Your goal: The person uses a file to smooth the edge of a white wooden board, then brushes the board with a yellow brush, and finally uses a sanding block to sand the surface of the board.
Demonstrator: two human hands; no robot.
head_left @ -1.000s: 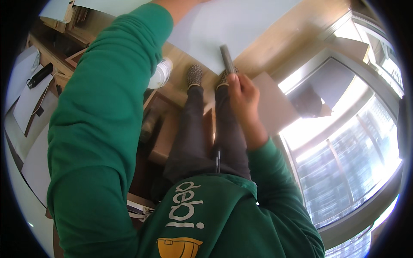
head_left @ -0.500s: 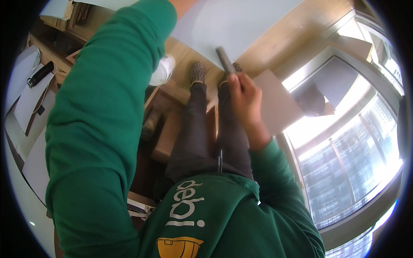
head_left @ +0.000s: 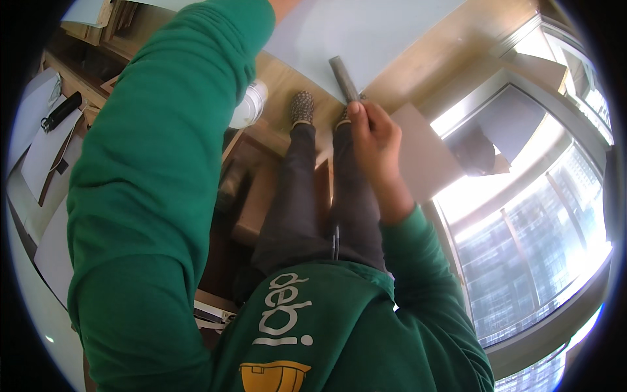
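Note:
My right hand (head_left: 377,138) is closed around the lower end of a grey-brown rod (head_left: 343,76), thumb along it. The rod's free end points up and slightly left, over a large pale grey-blue sheet (head_left: 313,36); whether it touches the sheet I cannot tell. My left arm (head_left: 147,170), in a green sleeve, stretches up past the top edge. Only a bit of bare wrist (head_left: 282,8) shows there, and the left hand itself lies outside the picture. Just right of that sleeve is a white tub (head_left: 248,108).
My feet (head_left: 302,108) stand beside the sheet on a wood-coloured surface (head_left: 277,78). A brown box (head_left: 256,206) lies left of my legs. Far left, a black bottle (head_left: 62,112) rests on pale boards (head_left: 49,163). A beige panel (head_left: 421,153) and a bright window (head_left: 529,242) are on the right.
My right hand and the rod have shifted slightly; the rod's free end has risen a little. My left sleeve has moved slightly to the right at the top.

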